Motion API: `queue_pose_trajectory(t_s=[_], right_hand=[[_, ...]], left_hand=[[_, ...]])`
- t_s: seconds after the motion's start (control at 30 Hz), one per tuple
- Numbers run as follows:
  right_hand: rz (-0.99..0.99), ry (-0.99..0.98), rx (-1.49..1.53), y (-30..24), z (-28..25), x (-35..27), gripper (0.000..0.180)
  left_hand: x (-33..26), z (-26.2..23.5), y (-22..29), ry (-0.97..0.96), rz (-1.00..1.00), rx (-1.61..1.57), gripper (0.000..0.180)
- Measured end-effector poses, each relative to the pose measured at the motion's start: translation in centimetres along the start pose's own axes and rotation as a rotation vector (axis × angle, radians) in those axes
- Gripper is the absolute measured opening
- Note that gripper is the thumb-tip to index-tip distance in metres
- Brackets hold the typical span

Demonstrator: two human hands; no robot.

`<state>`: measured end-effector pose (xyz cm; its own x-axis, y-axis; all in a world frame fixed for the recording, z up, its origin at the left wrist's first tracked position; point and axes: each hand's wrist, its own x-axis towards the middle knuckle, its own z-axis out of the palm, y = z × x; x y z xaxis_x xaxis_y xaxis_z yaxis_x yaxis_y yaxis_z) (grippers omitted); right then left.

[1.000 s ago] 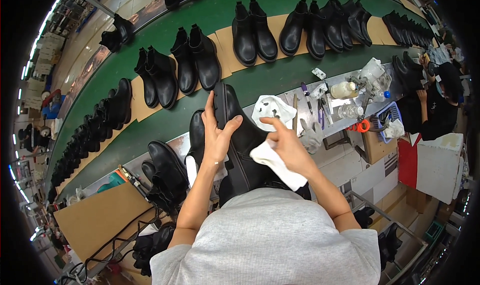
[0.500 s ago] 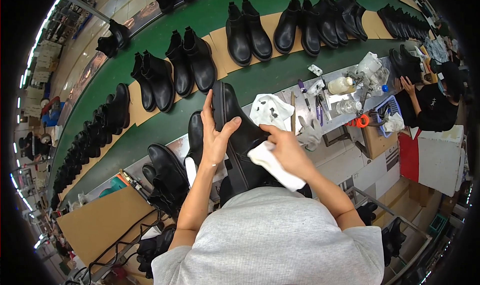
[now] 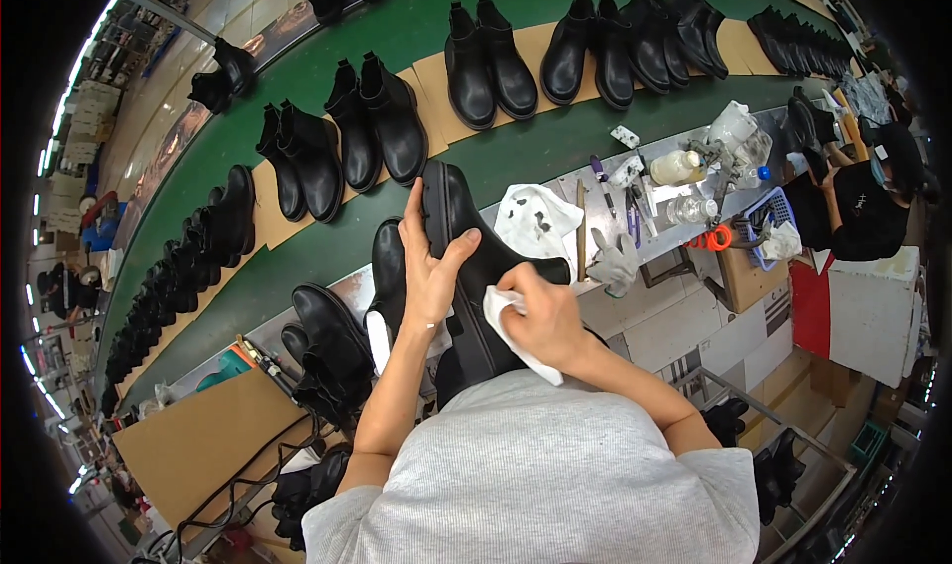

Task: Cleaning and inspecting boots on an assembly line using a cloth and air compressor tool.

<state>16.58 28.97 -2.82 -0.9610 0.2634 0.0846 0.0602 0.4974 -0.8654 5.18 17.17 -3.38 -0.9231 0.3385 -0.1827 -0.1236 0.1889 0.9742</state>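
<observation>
A black ankle boot [image 3: 483, 252] lies tilted on its side in front of my body, with its sole facing left. My left hand [image 3: 433, 275] grips it along the sole, its thumb over the edge toward the upper. In my right hand [image 3: 547, 316] is a bunched white cloth [image 3: 504, 324], pressed against the heel side of the boot. Another black boot [image 3: 389, 265] stands just left of my left hand, partly hidden by it. On the metal bench beyond, a white cloth with dark stains [image 3: 538, 217] is spread out.
Pairs of black boots [image 3: 392, 123] line brown paper on the green belt [image 3: 516, 153]. At right are bottles [image 3: 676, 168], a grey glove [image 3: 615, 264], an orange coil [image 3: 710, 238] and a blue basket [image 3: 769, 217]. A co-worker [image 3: 863, 207] sits beyond. Cardboard [image 3: 203, 445] lies lower left.
My right hand with the cloth has moved left and slightly down along the boot, uncovering its ankle opening. My left hand stays put. The co-worker's hands now hold a dark boot.
</observation>
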Motion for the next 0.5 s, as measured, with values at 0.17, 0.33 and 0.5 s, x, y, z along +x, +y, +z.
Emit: queue_pose_trajectory(t_s=[0.17,0.33,0.5], right_hand=[[0.211,0.020,0.140,3.4,-1.1,1.2,0.009],[0.304,-0.064,0.187,3.9,-2.8,1.5,0.011],[0.325,-0.190,0.244,1.2,-1.3,2.1,0.018]], left_hand=[[0.0,-0.7,-0.5,0.014,-0.009,0.003,0.087],[0.0,-0.7,-0.3,0.007,-0.015,-0.006,0.087],[0.1,-0.3,-0.6,-0.002,-0.009,0.002,0.087]])
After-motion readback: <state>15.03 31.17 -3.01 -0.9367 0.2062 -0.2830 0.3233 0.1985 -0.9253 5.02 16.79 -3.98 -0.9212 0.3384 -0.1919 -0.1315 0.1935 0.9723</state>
